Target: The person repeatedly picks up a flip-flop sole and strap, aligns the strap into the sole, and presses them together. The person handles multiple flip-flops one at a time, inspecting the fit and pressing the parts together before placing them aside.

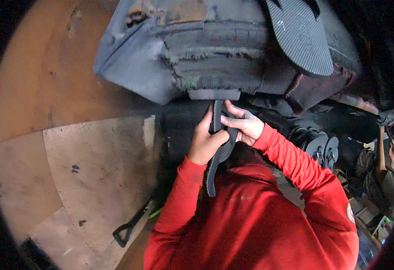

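Note:
My left hand (208,141) is closed around a dark grey flip-flop (217,118), held upright and seen edge-on. My right hand (247,125) grips it from the other side, thumb and fingers pressed to it. Its long ribbed edge faces up, and the upper end meets or comes very close to a pale grey bar (215,94) at the near side of a worn, cloth-covered machine or bench (215,54). From this angle I cannot tell whether they touch. Another grey flip-flop (301,38) with a ribbed surface lies on top at the right.
Several grey flip-flops (316,146) are piled to the right of my arm. Brown wooden boards (100,166) cover the left side. A black handle-like piece (125,234) lies low on the left. At the far right another person's arm (381,148) shows among clutter.

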`<state>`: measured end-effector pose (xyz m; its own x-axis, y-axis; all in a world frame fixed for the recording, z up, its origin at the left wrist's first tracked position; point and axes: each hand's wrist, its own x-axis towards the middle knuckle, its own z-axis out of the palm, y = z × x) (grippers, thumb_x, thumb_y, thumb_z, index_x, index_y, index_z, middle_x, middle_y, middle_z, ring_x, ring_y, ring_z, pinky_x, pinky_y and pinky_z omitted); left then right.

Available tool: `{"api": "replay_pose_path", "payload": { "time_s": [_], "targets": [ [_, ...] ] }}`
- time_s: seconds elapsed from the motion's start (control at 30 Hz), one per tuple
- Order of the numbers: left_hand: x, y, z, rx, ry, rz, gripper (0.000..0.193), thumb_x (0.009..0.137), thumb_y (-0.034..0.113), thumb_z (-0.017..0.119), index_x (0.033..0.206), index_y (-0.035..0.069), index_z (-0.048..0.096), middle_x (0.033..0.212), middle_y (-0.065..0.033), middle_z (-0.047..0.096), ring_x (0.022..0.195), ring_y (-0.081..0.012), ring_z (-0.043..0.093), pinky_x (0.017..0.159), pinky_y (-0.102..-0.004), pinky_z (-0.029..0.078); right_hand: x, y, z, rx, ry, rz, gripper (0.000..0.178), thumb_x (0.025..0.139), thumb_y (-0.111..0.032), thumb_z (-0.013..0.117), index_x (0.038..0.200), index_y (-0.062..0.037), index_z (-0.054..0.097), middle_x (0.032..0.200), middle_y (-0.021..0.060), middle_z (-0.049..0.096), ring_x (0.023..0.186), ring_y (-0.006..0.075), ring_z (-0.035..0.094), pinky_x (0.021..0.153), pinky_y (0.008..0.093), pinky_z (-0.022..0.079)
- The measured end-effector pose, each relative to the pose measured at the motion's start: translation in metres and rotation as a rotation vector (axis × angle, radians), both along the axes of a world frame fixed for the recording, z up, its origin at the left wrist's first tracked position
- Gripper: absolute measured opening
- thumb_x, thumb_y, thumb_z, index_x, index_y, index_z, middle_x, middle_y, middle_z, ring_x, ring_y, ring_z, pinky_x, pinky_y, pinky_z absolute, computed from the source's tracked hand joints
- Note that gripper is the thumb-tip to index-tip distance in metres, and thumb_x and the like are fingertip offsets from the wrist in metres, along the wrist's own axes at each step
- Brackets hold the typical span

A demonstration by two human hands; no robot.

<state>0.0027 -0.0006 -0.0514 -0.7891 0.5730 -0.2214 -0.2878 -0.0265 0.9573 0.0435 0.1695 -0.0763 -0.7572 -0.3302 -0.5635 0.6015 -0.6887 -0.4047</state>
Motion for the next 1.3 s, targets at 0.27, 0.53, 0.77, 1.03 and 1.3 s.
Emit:
{"api": "replay_pose_path", "payload": {
  "time_s": [0.27, 0.53, 0.77, 1.03, 1.3],
  "targets": [
    [0.046, -0.027, -0.004, 0.167, -0.098, 0.061, 0.09, 0.073, 0.0, 0.06, 0.156, 0.002, 0.026, 0.139, -0.0093, 0.051, 0.127, -0.0167, 0.05, 0.107, -0.0309, 0.04, 0.016, -0.012, 0.014, 0.353, 0.375, 0.086, 0.088, 0.085, -0.012, 0.08, 0.158, -0.0222, 0.031, 0.127, 0.0022, 0.06, 0.105, 0.008, 0.057, 0.092, 0.0274, 0.05],
    [0.072, -0.037, -0.002, 0.198, -0.136, 0.17, 0.089, 0.08, -0.008, 0.065, 0.156, 0.0, 0.02, 0.147, -0.0104, 0.045, 0.133, -0.0194, 0.046, 0.111, -0.0342, 0.038, 0.036, -0.026, 0.013, 1.141, 0.843, 0.088, 0.096, 0.072, -0.018, 0.088, 0.153, -0.0138, 0.038, 0.143, 0.0231, 0.05, 0.132, 0.0314, 0.05, 0.109, 0.0364, 0.038],
    [0.019, -0.048, 0.058, -0.065, 0.044, -0.064, 0.086, 0.085, 0.005, 0.065, 0.156, -0.005, 0.018, 0.152, -0.0136, 0.041, 0.138, -0.021, 0.041, 0.114, -0.0343, 0.033, 0.018, -0.055, 0.022, -0.041, 0.138, -0.144, 0.049, 0.098, -0.016, 0.066, 0.144, -0.0245, 0.052, 0.105, -0.004, 0.067, 0.07, 0.0003, 0.055, 0.053, 0.018, 0.044],
    [-0.031, 0.002, 0.027, -0.186, -0.185, -0.189, 0.058, 0.089, 0.01, 0.063, 0.143, -0.001, 0.045, 0.135, -0.0069, 0.055, 0.127, -0.0163, 0.049, 0.108, -0.0314, 0.038, -0.01, -0.014, 0.001, -0.134, -0.145, -0.09, 0.029, 0.101, -0.029, 0.059, 0.129, -0.0181, 0.057, 0.101, -0.0019, 0.067, 0.078, 0.0113, 0.069, 0.059, 0.0299, 0.06],
    [0.027, -0.017, -0.018, 0.206, -0.168, 0.016, 0.08, 0.081, 0.003, 0.059, 0.155, -0.001, 0.027, 0.139, -0.0061, 0.049, 0.125, -0.0151, 0.05, 0.107, -0.0291, 0.039, -0.001, 0.002, 0.011, 0.273, 0.043, 0.06, 0.058, 0.091, -0.021, 0.075, 0.143, -0.0101, 0.05, 0.11, 0.0018, 0.066, 0.084, 0.0135, 0.069, 0.063, 0.0343, 0.062]
  ]
}}
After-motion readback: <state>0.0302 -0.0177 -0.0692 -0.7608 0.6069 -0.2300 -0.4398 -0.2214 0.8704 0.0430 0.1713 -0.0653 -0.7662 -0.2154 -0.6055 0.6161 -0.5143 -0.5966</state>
